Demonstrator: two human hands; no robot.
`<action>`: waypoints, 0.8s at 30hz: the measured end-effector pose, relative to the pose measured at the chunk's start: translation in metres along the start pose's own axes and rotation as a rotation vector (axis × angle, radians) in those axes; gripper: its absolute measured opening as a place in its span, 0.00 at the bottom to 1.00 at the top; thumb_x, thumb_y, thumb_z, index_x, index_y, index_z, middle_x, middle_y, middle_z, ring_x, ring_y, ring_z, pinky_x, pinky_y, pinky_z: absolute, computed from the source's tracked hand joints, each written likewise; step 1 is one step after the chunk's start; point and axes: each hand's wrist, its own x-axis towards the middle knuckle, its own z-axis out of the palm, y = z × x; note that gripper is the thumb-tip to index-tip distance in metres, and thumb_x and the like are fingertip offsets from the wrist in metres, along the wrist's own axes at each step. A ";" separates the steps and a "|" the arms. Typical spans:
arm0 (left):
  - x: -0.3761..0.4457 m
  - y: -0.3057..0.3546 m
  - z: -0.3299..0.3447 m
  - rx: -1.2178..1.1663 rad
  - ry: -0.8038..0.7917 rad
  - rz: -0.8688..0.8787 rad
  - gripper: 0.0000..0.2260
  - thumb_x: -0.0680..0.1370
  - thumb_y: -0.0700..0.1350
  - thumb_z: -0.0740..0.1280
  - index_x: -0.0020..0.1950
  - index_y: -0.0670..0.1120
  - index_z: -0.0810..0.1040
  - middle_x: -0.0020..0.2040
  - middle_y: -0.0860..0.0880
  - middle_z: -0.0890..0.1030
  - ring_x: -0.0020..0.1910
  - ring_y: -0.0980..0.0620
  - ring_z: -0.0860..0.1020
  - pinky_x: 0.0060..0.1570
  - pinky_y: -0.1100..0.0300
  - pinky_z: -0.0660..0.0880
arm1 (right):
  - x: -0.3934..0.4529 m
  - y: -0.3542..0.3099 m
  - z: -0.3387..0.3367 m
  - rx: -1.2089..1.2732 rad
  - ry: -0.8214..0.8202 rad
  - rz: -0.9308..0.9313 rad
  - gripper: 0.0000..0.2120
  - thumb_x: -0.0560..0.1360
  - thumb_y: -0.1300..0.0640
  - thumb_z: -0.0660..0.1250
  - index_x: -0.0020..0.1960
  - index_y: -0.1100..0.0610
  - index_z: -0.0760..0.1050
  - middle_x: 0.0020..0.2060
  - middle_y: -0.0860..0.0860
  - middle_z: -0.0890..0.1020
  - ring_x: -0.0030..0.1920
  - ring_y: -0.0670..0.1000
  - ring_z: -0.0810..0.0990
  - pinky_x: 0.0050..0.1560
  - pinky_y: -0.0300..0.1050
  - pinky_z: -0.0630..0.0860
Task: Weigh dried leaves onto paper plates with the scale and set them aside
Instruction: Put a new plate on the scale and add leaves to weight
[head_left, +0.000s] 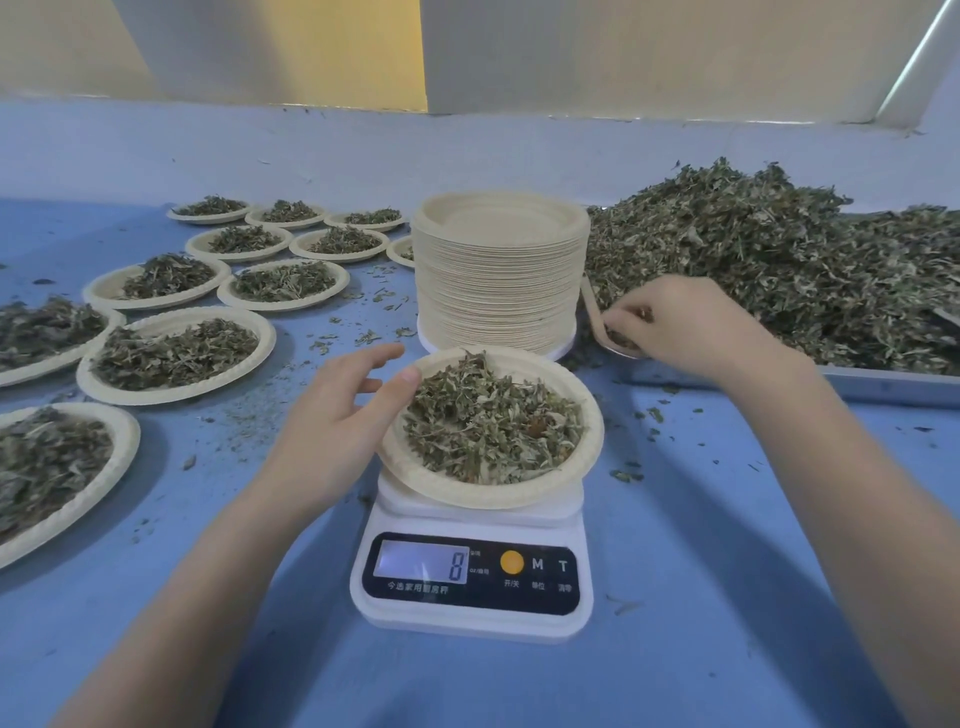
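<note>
Left of the scale (471, 571): twelve filled paper plates (176, 353), one of them half hidden. On it, one plate of leaves (488, 426). Behind it, one plate stack (501, 270). Right, one leaf pile (779, 265).

a blue table (727, 597) runs back to a pale blue wall (363, 150); above it sit cream and yellow panels (337, 47), under soft, even light
</note>
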 end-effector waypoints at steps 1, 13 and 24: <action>0.000 -0.001 0.000 0.002 0.004 -0.002 0.23 0.73 0.63 0.58 0.66 0.57 0.72 0.63 0.58 0.72 0.55 0.67 0.71 0.47 0.70 0.64 | -0.001 -0.007 -0.003 0.035 0.062 -0.041 0.14 0.78 0.47 0.61 0.48 0.53 0.82 0.36 0.49 0.82 0.35 0.49 0.77 0.37 0.43 0.74; 0.002 -0.001 -0.001 0.012 0.024 0.001 0.19 0.77 0.58 0.60 0.67 0.55 0.72 0.64 0.57 0.73 0.54 0.68 0.71 0.48 0.71 0.64 | -0.034 -0.089 -0.009 0.091 -0.257 -0.450 0.27 0.69 0.34 0.64 0.67 0.38 0.69 0.54 0.45 0.73 0.40 0.38 0.69 0.44 0.37 0.65; 0.001 0.001 -0.001 0.005 0.035 -0.001 0.18 0.77 0.57 0.60 0.66 0.56 0.73 0.61 0.58 0.73 0.52 0.71 0.72 0.47 0.72 0.65 | -0.032 -0.107 0.014 0.139 0.087 -0.441 0.12 0.79 0.53 0.61 0.60 0.53 0.79 0.54 0.53 0.77 0.56 0.53 0.75 0.55 0.41 0.66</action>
